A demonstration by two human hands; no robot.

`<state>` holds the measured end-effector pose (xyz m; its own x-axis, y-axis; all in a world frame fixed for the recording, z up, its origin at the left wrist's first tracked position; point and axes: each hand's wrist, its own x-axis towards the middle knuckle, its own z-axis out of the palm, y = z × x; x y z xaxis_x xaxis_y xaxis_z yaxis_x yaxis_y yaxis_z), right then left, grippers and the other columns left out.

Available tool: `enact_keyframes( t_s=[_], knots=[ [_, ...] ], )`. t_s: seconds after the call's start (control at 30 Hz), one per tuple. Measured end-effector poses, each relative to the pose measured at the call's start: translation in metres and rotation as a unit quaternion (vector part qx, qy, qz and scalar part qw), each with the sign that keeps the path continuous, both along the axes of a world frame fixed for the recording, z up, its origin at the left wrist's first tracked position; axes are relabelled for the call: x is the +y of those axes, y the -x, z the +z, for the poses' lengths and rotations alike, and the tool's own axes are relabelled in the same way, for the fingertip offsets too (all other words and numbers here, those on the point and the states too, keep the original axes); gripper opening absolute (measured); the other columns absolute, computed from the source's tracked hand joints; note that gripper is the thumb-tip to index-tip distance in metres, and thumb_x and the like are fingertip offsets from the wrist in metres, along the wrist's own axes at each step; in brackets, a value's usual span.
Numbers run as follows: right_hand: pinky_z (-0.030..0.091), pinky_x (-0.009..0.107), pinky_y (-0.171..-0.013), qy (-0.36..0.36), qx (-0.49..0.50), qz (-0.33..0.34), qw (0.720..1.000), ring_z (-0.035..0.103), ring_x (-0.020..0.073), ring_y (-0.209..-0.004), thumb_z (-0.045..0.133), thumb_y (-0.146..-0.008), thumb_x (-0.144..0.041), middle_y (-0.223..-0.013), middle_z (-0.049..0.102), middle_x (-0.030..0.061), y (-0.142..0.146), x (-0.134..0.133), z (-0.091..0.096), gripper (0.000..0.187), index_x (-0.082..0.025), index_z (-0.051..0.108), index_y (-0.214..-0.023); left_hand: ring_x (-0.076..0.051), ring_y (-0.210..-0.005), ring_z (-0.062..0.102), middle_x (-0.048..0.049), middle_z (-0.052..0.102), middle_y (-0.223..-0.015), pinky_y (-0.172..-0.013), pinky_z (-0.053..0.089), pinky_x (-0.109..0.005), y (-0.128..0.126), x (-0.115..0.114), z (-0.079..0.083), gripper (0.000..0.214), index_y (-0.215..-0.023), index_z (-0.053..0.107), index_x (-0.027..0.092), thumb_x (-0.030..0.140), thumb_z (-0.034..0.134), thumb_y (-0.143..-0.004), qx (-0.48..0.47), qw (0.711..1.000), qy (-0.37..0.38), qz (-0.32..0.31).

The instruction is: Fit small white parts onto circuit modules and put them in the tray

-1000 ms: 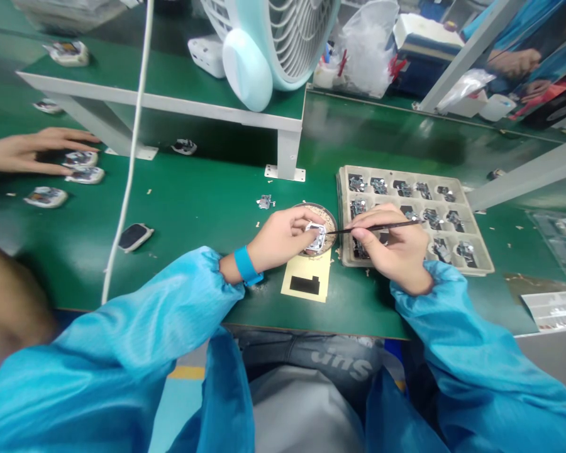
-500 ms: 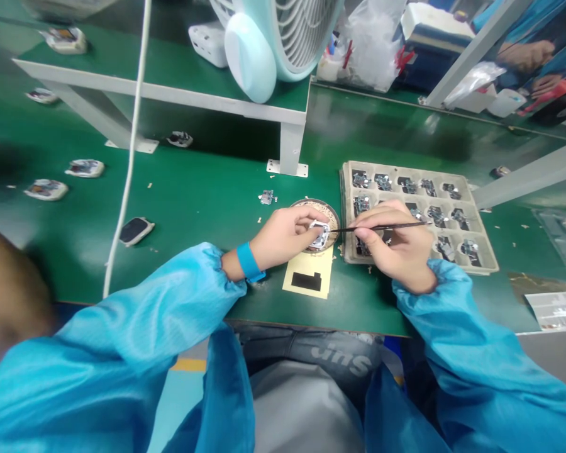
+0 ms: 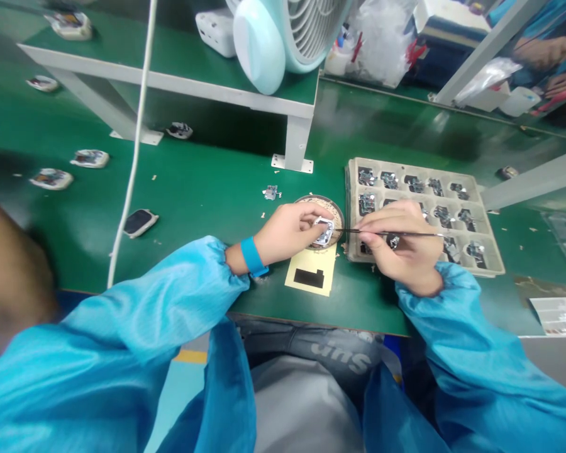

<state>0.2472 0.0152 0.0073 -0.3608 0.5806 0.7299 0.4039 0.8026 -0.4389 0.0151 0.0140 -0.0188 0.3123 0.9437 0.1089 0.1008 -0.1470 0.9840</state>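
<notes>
My left hand (image 3: 290,231), with a blue band at the wrist, is closed on a small white watch-like housing (image 3: 324,231) with electronic parts inside. It is held over a round dish (image 3: 336,211) of small pale bits. In my right hand (image 3: 400,242) are dark tweezers (image 3: 400,233), held level, their tips pointing left at the housing's right edge. Whether the tips touch it I cannot tell. Below the dish lies a yellow paper (image 3: 329,267) with a black sticker (image 3: 309,278). A loose small circuit part (image 3: 270,192) lies up and left of the dish.
A compartment tray (image 3: 493,255) of circuit parts stands at the right, partly under my right hand. Several housings, one a dark-faced piece (image 3: 140,223), lie on the left. A white cable (image 3: 134,157) crosses the bench. A fan (image 3: 259,47) stands on a raised shelf. Another person's arm (image 3: 9,251) is at far left.
The whole view has shifted slightly. The tweezers' tips have drawn a little right, away from the housing's middle, and their rear end sits lower. Both hands keep their hold.
</notes>
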Motion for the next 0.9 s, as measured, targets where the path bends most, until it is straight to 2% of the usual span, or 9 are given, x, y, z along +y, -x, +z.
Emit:
enact_keyframes(
  t_s=[0.37,0.6,0.7,0.9],
  knots=[
    [0.052,0.048,-0.082,0.009,-0.025,-0.002,1.0,0.071,0.025,-0.08,0.078,-0.084,-0.025,-0.088,0.081,0.0003,0.0,0.0,-0.001,0.01,-0.03,0.073,-0.091,-0.017,-0.079,0.073,-0.0103,0.078,-0.098,-0.07,0.058,-0.027,0.0,0.0,-0.002,0.021,-0.105,0.073,0.012,0.02,0.071,-0.086,-0.005,1.0,0.002,0.0],
    [0.048,0.046,-0.083,-0.037,-0.097,0.005,0.995,0.07,0.0237,-0.085,0.078,-0.085,-0.024,-0.094,0.081,-0.0013,0.0,-0.003,0.005,0.015,-0.032,0.073,-0.096,-0.017,-0.086,0.074,-0.0116,0.078,-0.103,-0.079,0.059,-0.028,-0.001,0.001,0.001,0.021,-0.104,0.074,0.011,0.019,0.074,-0.084,-0.035,0.999,0.002,0.008],
    [0.047,0.045,-0.085,-0.057,-0.138,0.004,0.989,0.071,0.0235,-0.089,0.079,-0.085,-0.024,-0.1,0.081,-0.0022,-0.001,-0.005,0.008,0.018,-0.033,0.072,-0.1,-0.019,-0.09,0.074,-0.0119,0.078,-0.105,-0.082,0.06,-0.029,-0.001,0.002,0.002,0.022,-0.103,0.075,0.011,0.019,0.075,-0.083,-0.06,0.998,0.029,0.016],
    [0.046,0.045,-0.09,-0.049,-0.152,0.01,0.987,0.074,0.0226,-0.096,0.076,-0.089,-0.023,-0.113,0.08,-0.002,-0.002,-0.004,0.011,0.022,-0.034,0.071,-0.107,-0.022,-0.086,0.075,-0.0118,0.079,-0.101,-0.071,0.063,-0.029,0.002,0.004,0.01,0.03,-0.111,0.075,0.011,0.017,0.073,-0.081,-0.07,0.992,0.099,0.018]
  ],
)
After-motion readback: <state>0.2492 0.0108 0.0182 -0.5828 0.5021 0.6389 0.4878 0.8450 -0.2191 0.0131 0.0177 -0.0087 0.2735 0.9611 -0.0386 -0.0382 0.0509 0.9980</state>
